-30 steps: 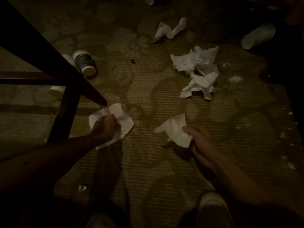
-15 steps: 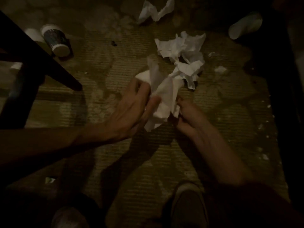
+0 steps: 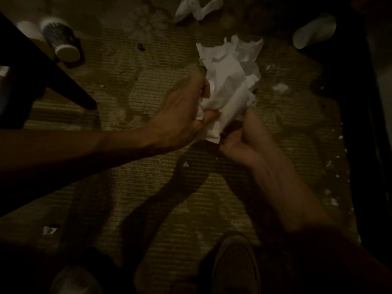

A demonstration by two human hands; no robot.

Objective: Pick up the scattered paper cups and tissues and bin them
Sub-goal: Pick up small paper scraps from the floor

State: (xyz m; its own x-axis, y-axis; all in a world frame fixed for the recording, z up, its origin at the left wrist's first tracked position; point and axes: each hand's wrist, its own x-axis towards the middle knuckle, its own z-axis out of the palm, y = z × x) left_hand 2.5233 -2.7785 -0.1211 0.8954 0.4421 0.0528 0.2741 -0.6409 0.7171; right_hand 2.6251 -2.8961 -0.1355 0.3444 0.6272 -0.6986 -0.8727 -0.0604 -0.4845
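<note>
A patterned cup [image 3: 63,42] is found beside the chair leg [image 3: 70,90], far left. At centre, the tissues [image 3: 229,81] are gripped by the left hand [image 3: 182,117] and the right hand [image 3: 244,136], presumably to be gathered into 1 wad. A white cup [image 3: 314,30] is hemmed in by the furniture edge [image 3: 360,102]. Open carpet [image 3: 148,198] is left below.

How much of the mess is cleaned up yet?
Done: nothing shows as binned, and no bin is in view. In hand: the left hand and right hand both grip one tissue bunch. Left: a loose tissue at the top, a patterned cup by the dark furniture leg, a white cup at the top right, small scraps, then binning everything.
</note>
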